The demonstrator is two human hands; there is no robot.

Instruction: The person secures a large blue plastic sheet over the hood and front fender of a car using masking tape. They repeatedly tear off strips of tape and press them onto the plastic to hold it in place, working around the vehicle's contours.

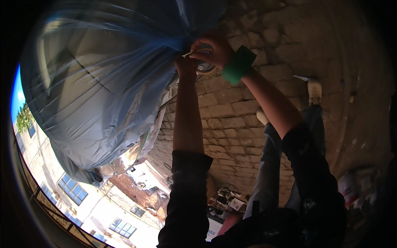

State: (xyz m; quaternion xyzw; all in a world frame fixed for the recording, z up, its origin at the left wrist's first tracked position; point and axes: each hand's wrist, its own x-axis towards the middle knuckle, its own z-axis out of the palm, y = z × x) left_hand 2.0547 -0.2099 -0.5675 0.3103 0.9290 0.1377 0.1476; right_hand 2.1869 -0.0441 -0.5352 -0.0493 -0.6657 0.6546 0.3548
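A large bluish-grey plastic sheet [107, 82] hangs in folds at the upper left, drawn together toward my hands. My left hand [186, 65] is closed at the edge of the gathered folds; what its fingers hold is hidden. Just to its right, my right hand [213, 48] has its thumb and fingers pinched on a pale strip [187, 54] that sticks out over the left hand. A beige ring that looks like a roll of tape [206, 71] shows below the right fingers, partly covered by them. Around my right wrist sits a wide green band [239, 65].
A worn brick surface [231, 107] lies beyond my arms, with my shoes [314, 91] at the right. Assorted clutter [227, 200] is piled near the bottom. At the lower left, a bright opening shows a pale building with windows [72, 189] behind a dark railing [49, 211].
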